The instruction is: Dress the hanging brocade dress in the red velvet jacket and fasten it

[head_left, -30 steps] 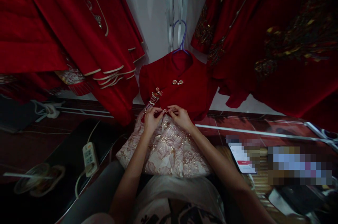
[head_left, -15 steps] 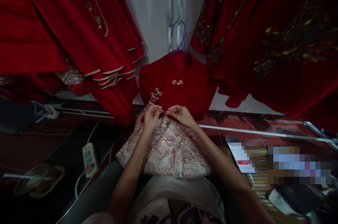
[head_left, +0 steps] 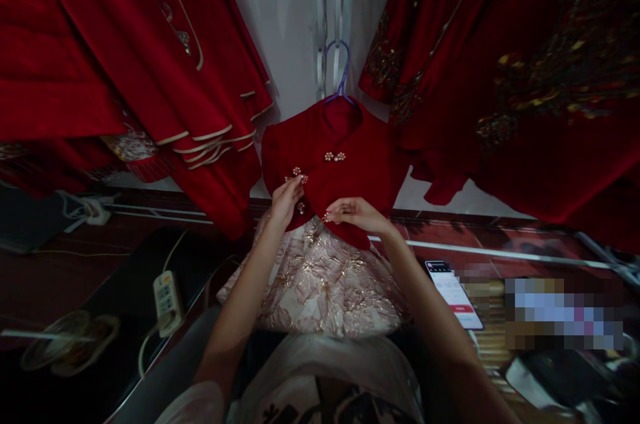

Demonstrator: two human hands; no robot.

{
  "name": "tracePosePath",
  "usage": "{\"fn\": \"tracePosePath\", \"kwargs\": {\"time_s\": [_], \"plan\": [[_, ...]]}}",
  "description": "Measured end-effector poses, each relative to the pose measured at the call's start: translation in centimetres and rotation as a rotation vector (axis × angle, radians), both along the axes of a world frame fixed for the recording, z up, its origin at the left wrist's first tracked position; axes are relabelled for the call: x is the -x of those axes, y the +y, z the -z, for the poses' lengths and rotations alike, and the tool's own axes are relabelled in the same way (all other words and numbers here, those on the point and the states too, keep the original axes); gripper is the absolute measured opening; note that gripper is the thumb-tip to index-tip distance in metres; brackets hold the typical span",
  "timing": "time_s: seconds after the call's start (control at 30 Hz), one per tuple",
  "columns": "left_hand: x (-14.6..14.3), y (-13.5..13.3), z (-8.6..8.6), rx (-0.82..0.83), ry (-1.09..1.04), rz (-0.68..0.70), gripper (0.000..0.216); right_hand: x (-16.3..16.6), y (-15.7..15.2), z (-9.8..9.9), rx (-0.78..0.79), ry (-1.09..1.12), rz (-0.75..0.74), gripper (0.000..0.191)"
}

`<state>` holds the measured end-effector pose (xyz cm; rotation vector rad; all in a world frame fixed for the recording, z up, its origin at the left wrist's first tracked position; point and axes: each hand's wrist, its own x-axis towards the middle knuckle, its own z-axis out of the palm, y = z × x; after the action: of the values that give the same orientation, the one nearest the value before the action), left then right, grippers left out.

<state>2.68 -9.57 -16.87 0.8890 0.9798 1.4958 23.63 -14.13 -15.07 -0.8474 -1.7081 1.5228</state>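
Note:
A small red dress top (head_left: 345,174) hangs on a purple hanger (head_left: 342,74) against the wall, with a pale gold-patterned skirt (head_left: 320,281) below it. Pearl clasps (head_left: 335,157) sit on its chest. My left hand (head_left: 286,199) is raised to the pearl ornament (head_left: 297,175) at the top's left side, fingers pinching at the red fabric there. My right hand (head_left: 356,212) grips the lower hem of the red top, fingers curled over its edge.
Large red embroidered garments hang at left (head_left: 125,71) and right (head_left: 505,77). A phone (head_left: 454,294) lies at right on a wooden surface. A white power strip (head_left: 167,301) and a clear lidded cup (head_left: 65,344) lie at lower left.
My left hand has risen from the hem to the pearl ornament. My right hand has shifted slightly right along the hem. The tassel of the ornament is now covered by my hand.

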Motion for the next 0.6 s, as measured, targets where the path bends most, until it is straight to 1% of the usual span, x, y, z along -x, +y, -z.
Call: {"fn": "tracePosePath", "kwargs": {"time_s": [0.1, 0.2, 0.27, 0.33, 0.4, 0.47, 0.53, 0.6], "plan": [[-0.1, 0.4, 0.0, 0.014, 0.005, -0.044, 0.033, 0.3, 0.1, 0.4, 0.007, 0.019, -0.003, 0.024], [-0.4, 0.5, -0.2, 0.032, 0.035, -0.102, 0.033, 0.3, 0.0, 0.3, 0.018, 0.016, 0.010, 0.024], [-0.7, 0.5, -0.7, 0.050, 0.086, -0.076, 0.033, 0.0, 0.0, 0.1, 0.015, 0.010, 0.009, 0.023], [-1.1, 0.5, -1.4, 0.022, 0.189, -0.029, 0.033, -0.6, 0.0, -0.2, 0.009, 0.005, -0.023, 0.022], [-1.7, 0.6, -2.4, -0.114, 0.341, -0.016, 0.032, -1.4, 0.0, -0.6, 0.009, -0.011, -0.090, 0.022], [-2.4, 0.9, -3.5, -0.326, 0.520, -0.020, 0.025, -2.4, -0.2, -0.9, 0.025, -0.050, -0.177, 0.023], [-3.1, 1.1, -4.6, -0.527, 0.734, -0.030, 0.024, -3.3, -0.3, -1.2, 0.053, -0.104, -0.251, 0.024], [-3.8, 1.3, -5.7, -0.672, 0.982, -0.075, 0.026, -4.0, -0.4, -1.4, 0.078, -0.152, -0.287, 0.027]]}}
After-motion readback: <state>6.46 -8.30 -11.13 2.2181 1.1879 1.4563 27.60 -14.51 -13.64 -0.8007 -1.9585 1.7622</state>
